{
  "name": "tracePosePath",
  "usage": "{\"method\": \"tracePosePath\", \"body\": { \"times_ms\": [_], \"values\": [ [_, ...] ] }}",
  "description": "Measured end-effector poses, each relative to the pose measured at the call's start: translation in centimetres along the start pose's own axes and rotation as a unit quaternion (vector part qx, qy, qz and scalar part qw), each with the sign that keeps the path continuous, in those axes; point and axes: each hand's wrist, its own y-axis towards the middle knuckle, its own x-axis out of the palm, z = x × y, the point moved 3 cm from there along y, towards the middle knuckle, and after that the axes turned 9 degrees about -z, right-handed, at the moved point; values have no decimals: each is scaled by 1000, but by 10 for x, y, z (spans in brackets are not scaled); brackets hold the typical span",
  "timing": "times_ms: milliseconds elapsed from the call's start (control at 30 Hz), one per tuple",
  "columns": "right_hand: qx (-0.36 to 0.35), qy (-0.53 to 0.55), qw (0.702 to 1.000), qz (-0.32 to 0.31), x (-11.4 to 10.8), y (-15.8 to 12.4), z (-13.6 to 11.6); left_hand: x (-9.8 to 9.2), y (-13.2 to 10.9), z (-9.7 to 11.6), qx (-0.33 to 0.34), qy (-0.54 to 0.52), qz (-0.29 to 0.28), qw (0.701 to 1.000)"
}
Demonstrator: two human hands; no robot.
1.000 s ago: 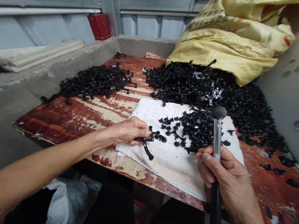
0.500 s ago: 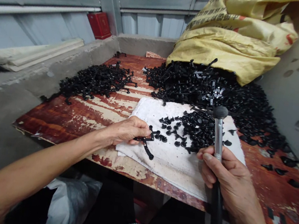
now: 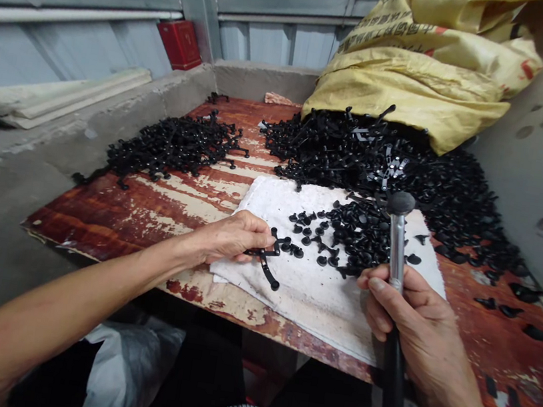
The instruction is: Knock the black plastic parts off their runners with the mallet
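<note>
**One hammer in the right hand, one bracket in the left hand**

One worn red table extends beneath the left hand. One yellow sack lies beyond the right hand, one big black heap at its mouth. One white cloth spreads between the hands. One smaller heap sits beyond the left hand; one pile of knobs lies between the hands, nearer the right. Its pieces are too crowded to count. The right hand wraps the hammer's handle, head up. The left arm reaches forward, thumb and fingers pinching the bracket over the cloth.
</note>
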Motion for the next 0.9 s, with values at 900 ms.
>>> {"method": "tracePosePath", "body": {
  "times_ms": [900],
  "values": [
    [-142, -495, 846, -140, 23, -28, -38, -10, 10, -2, -10, 139, 22, 990]
  ]
}}
